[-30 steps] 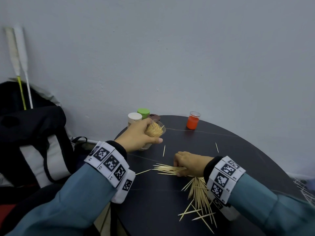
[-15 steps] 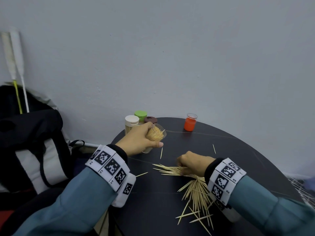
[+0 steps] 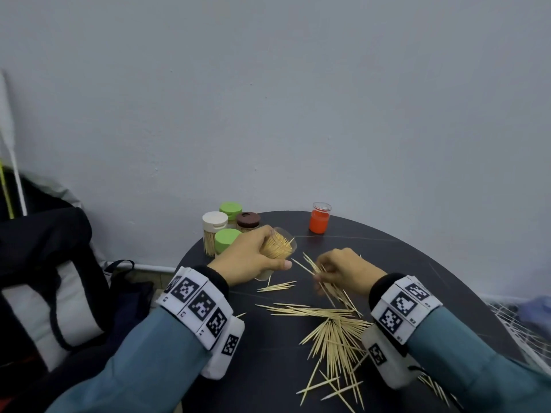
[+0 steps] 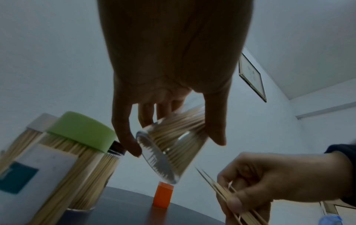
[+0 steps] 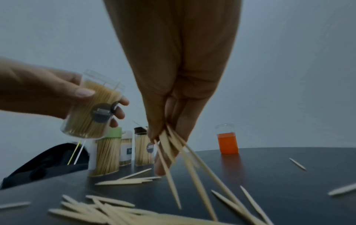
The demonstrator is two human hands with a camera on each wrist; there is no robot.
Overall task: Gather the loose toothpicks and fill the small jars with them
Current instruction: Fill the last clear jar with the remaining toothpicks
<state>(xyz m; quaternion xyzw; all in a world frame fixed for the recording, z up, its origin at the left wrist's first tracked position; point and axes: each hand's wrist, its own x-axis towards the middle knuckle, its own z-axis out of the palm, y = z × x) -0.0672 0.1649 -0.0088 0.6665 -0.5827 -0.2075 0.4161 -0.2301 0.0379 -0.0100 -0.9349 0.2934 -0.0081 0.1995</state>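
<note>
My left hand (image 3: 253, 257) grips a clear open jar (image 3: 277, 248) packed with toothpicks, tilted with its mouth toward the right and held above the table; the same jar (image 4: 173, 146) shows from below in the left wrist view and as the jar (image 5: 92, 109) in the right wrist view. Just right of it, my right hand (image 3: 337, 271) pinches a bundle of toothpicks (image 3: 320, 278), lifted off the table; the bundle (image 5: 179, 155) fans downward from the fingers. A pile of loose toothpicks (image 3: 334, 329) lies on the dark round table (image 3: 417, 263).
Several capped jars full of toothpicks stand at the table's back left: a white-lidded jar (image 3: 214, 231), two green-lidded jars (image 3: 226, 238), a brown-lidded jar (image 3: 248, 222). An orange jar (image 3: 319, 218) stands at the back. A black bag (image 3: 44, 278) sits left of the table.
My right hand has lifted off the table with a bundle of toothpicks and moved up toward the jar's mouth. The left hand has kept holding the tilted jar.
</note>
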